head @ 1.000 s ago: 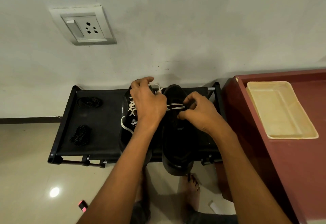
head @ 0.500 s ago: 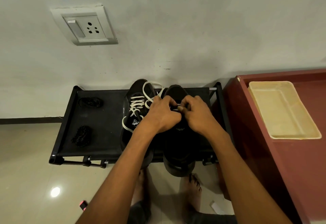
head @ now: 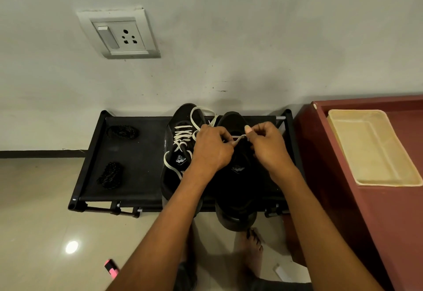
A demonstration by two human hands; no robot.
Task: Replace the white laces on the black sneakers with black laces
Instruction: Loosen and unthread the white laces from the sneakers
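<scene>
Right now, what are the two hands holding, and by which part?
Both the left hand and right hand pinch the white lace of the right-side sneaker, at the stretch over its front eyelets.

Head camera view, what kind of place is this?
Probably a home entryway or room corner: a low black shoe rack holding sneakers against a plain wall, a wall socket, and a tiled floor.

A shoe rack (head: pixel 128 176) stands against the wall (head: pixel 251 38), with a cabinet (head: pixel 377 222) just to its right. Two sneakers lie side by side on the rack's right half: the left sneaker (head: pixel 176 153) and the right sneaker (head: pixel 238 187), whose heel overhangs the front edge. Two lace bundles (head: pixel 123 132) (head: pixel 109 175) lie on the left half, one behind the other. A tray (head: pixel 370 148) sits on the cabinet. A wall socket (head: pixel 119 34) is mounted above the rack's left part.
</scene>
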